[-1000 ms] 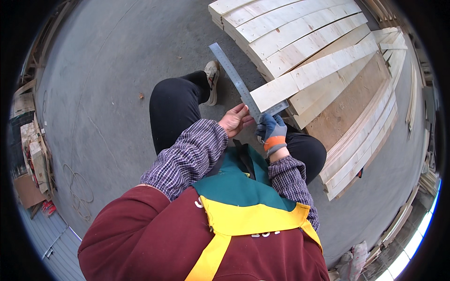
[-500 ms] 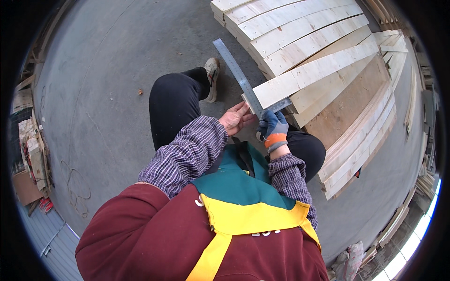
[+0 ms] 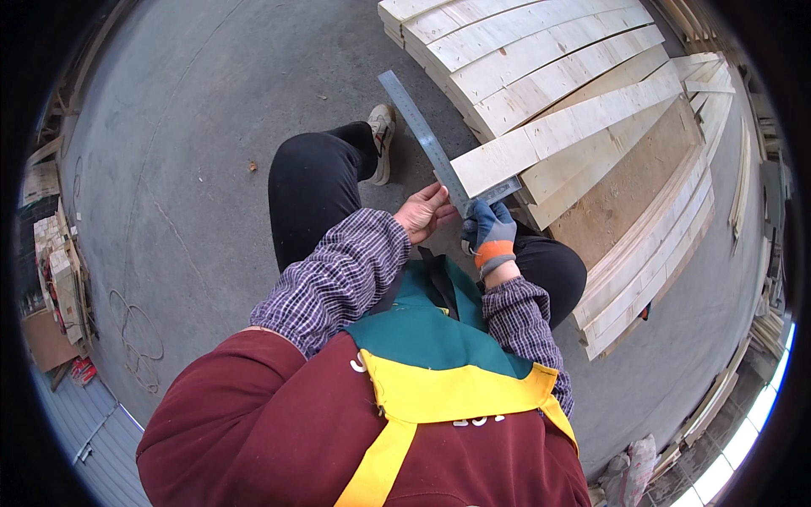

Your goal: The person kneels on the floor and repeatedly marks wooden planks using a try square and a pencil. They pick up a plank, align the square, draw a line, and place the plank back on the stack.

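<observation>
A steel try square lies across the near end of a pale wooden board, its long blade pointing away to the upper left. The grey stock of the square runs along the board's near edge. My right hand, in a blue-grey glove with an orange cuff, is closed on the corner of the square. My left hand is bare; its thumb and fingers pinch at the board's end beside the blade. Its fingertips are partly hidden there.
Several overlapping boards form a stack ahead and to the right. More long strips lie on their right side. My bent knees flank the work. A thin cord lies on the concrete floor; wood scraps are piled far left.
The square has shifted slightly left along the board, and less of the board's end shows past the blade. Both hands stay nearly in place, the right one moving slightly left.
</observation>
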The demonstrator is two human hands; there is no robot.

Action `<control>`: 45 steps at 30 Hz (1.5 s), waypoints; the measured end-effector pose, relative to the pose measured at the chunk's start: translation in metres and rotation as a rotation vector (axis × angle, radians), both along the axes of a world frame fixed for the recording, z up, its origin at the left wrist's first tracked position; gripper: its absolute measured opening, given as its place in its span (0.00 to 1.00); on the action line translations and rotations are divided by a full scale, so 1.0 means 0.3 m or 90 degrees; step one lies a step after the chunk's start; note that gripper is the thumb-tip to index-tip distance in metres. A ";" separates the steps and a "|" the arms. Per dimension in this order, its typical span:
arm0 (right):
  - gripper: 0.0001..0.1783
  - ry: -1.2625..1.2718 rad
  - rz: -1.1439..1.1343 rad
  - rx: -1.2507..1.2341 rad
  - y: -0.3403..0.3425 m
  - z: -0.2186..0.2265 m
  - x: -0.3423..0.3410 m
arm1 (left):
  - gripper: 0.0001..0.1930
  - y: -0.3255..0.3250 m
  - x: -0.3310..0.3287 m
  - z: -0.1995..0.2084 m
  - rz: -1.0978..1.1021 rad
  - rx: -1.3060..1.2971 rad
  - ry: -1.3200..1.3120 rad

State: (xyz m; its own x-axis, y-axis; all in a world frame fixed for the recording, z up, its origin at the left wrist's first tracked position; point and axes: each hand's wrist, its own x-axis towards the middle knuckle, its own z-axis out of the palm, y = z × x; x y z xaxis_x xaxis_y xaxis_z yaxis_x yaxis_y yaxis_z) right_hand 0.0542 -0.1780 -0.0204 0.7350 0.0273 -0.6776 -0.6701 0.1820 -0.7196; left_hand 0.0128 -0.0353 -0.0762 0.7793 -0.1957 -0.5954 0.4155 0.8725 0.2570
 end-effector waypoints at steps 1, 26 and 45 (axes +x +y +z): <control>0.04 0.000 -0.001 0.002 0.000 -0.001 -0.001 | 0.21 0.001 0.000 -0.001 0.000 -0.005 -0.006; 0.09 -0.043 0.008 -0.008 -0.012 -0.035 -0.005 | 0.21 -0.002 0.012 0.039 -0.043 0.185 0.023; 0.16 -0.419 0.049 -0.063 -0.079 0.187 -0.056 | 0.12 -0.027 0.023 0.063 -0.011 0.328 0.017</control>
